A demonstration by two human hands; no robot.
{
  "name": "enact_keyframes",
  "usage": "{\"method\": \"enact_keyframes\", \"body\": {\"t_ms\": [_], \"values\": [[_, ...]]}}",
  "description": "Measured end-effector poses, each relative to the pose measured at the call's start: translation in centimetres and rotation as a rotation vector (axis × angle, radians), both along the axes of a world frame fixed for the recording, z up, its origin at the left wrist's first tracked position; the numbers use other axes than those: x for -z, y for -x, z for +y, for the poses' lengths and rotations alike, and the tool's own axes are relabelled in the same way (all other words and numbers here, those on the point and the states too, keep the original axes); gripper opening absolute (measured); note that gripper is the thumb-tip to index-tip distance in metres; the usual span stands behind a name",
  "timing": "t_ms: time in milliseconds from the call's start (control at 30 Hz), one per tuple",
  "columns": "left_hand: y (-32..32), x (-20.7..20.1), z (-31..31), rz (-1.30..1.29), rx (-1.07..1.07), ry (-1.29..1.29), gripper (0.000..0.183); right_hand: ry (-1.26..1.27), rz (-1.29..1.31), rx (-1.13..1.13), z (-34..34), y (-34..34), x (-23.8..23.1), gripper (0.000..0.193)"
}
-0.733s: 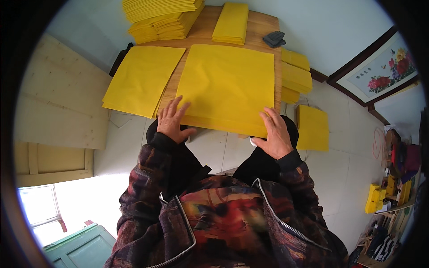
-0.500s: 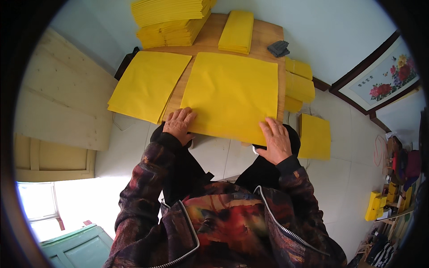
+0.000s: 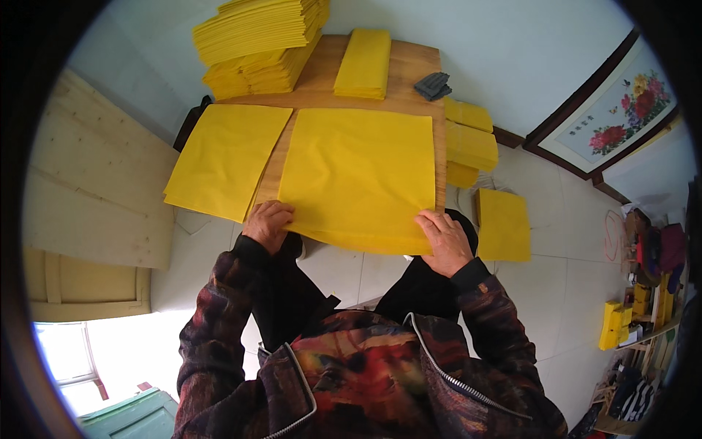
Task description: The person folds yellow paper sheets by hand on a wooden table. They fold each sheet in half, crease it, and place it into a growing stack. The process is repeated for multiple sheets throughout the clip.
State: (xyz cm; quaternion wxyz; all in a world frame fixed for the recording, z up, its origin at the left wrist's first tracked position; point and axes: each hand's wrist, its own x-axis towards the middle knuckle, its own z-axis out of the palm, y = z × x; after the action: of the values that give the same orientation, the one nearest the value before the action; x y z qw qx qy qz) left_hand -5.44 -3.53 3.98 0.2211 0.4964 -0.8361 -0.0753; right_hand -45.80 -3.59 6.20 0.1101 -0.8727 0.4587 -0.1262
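Note:
A wide yellow cloth-like sheet (image 3: 358,172) lies over the front of the wooden table (image 3: 414,62), its near edge sagging past the table's front. My left hand (image 3: 268,226) is closed on the sheet's near left corner, fingers curled over the edge. At the near right corner my right hand (image 3: 444,240) pinches the sheet, its thumb hidden underneath. Left of this sheet, close to my left hand, rests a flat pile of similar yellow sheets (image 3: 227,157). Light wrinkles run across the sheet between my hands.
Tall stacks of folded yellow sheets (image 3: 252,33) stand at the back left. Behind the sheet are a narrow yellow stack (image 3: 363,62) and a small dark grey folded cloth (image 3: 432,86). More yellow bundles (image 3: 472,145) sit right of the table, with a yellow pile (image 3: 504,225) lower down.
My fingers have gone from resting spread at the sheet's near corners to gripping them. The near edge now bends downward. The whole view has shifted slightly.

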Motion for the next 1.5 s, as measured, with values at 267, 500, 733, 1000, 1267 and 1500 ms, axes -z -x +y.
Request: {"method": "enact_keyframes", "body": {"t_ms": [267, 500, 733, 1000, 1267, 1500], "values": [[-1.4, -0.5, -1.6, 0.357, 0.007, -0.325, 0.017, -0.165, -0.159, -0.057, -1.5, 1.5, -0.4, 0.062], [-2.6, -1.7, -4.7, 0.460, -0.006, -0.524, 0.015, -0.395, -0.312, 0.052, -4.3, 2.1, -0.3, 0.045], [-2.8, -0.8, -7.7, 0.620, -0.046, -0.704, 0.011, -0.424, -0.574, 0.231, -5.9, 1.7, 1.5, 0.020], [-2.8, -2.7, -8.5, 0.369, -0.029, -0.721, 0.014, -0.449, -0.368, 0.294, -5.1, 1.6, -0.5, 0.023], [3.2, -5.6, -10.8, 0.381, 0.402, -0.884, 0.027, -0.125, -0.455, 0.083, -2.9, 0.9, 0.6, 0.014], [4.4, -1.3, -13.1, 0.539, 0.304, -1.359, 0.031, -0.147, -0.526, 0.130, -2.7, 1.1, 1.3, 0.014]]}}
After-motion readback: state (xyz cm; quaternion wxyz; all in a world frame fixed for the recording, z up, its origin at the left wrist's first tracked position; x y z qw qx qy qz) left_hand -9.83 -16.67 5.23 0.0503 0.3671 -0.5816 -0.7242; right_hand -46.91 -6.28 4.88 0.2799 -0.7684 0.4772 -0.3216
